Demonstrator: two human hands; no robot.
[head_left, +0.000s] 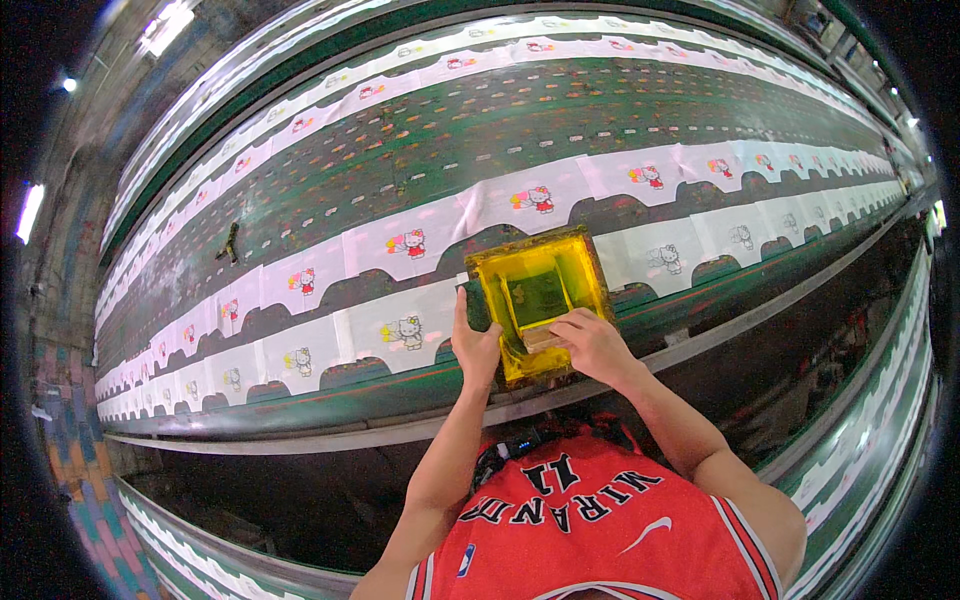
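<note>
A yellow screen-printing frame (590,265) lies on the near row of white fabric pieces, its mesh tinted yellow with a darker square in the middle. My left hand (475,345) grips the frame's left edge, thumb toward the mesh and a finger pointing away from me. Inside the frame, my right hand (597,347) is closed on the wooden handle of a squeegee (541,338), near the frame's close side. The squeegee's lower edge is hard to see. On the fabric piece (375,325) to the left is a printed cat figure with yellow and grey outlines.
The long green printing table (400,190) carries several rows of white pieces; the second row (345,260) shows red-dressed figures. A small dark object (231,243) lies at left. A pale rail (350,438) runs along the near edge. Another table (860,430) stands at lower right.
</note>
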